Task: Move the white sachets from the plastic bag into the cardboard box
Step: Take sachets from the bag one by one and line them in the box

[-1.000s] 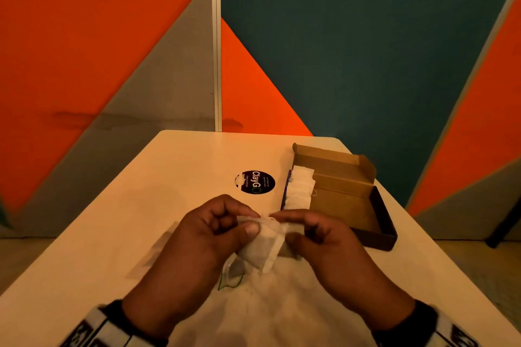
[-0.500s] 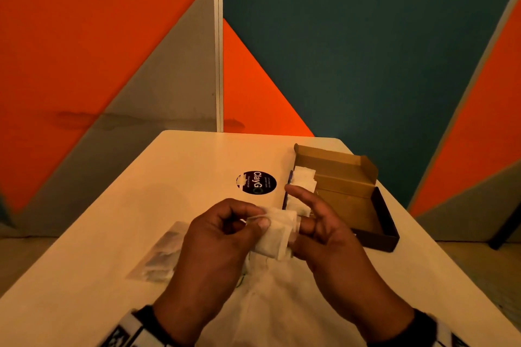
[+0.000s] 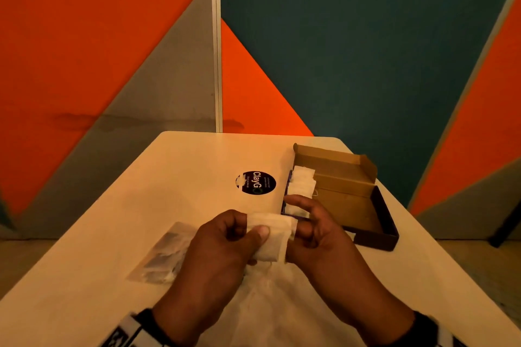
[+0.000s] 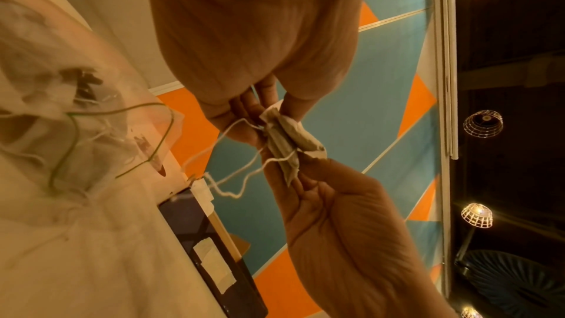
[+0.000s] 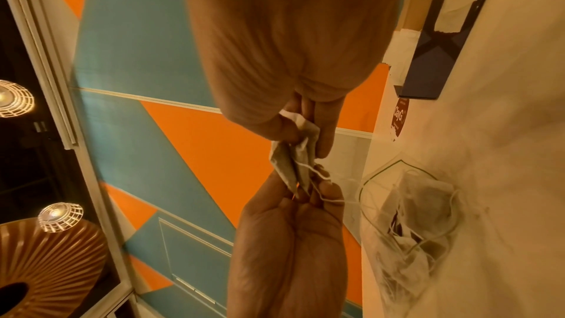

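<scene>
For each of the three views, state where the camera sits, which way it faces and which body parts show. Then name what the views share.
Head: on the head, looking forward and down at the pale table, open brown cardboard box, both hands.
Left wrist: under the left hand, looking up along the fingers; right hand opposite.
Right wrist: under the right hand, looking up; left hand opposite.
Shared: white paper sachet pinched by both hands, clear plastic bag.

White sachets [image 3: 272, 235] with white strings [image 4: 235, 173]; brown cardboard box [image 3: 342, 194] with dark outer walls; clear plastic bag [image 3: 166, 256]; cream worktop [image 3: 180, 177] with black round sticker [image 3: 258, 182]; wall panels [image 3: 352, 45] orange, teal, grey.
</scene>
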The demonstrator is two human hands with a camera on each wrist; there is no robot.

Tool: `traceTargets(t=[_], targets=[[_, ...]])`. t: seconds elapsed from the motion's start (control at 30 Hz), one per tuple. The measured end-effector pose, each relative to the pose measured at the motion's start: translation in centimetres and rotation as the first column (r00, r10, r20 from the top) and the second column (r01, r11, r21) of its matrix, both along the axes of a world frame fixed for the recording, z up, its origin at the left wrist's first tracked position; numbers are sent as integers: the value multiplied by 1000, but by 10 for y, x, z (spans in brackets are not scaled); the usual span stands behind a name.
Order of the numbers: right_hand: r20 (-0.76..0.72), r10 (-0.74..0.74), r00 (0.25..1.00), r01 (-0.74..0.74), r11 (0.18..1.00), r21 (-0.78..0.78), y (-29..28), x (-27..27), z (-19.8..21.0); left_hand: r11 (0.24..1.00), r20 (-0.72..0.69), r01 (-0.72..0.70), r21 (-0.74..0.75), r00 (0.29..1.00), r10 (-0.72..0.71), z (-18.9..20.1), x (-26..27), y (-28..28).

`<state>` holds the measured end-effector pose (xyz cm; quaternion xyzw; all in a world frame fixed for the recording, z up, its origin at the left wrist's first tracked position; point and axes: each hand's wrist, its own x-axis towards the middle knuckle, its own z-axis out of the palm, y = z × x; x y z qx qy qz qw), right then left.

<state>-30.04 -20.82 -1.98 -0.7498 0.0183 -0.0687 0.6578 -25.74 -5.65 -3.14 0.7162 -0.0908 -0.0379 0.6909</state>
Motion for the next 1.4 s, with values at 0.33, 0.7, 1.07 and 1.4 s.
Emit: traceTargets(t=[0.33,0.7,1.07,1.4], targets=[[-119,-30,992,18,995,-100,-7,6,0,997,46,-20,78,999,17,1,7,0],[-17,-192,981,188,972,-144,-59,43,42,878,219,-53,476,974,-60,20,39,50],[-44,-302,952,255,866,-429,-114,110,-12,556,-14,124,822,980,-198,-24,75,83],[-78,-99,992,49,874,-484,-106,104,-27,523,-6,112,845,980,-201,-18,67,79]])
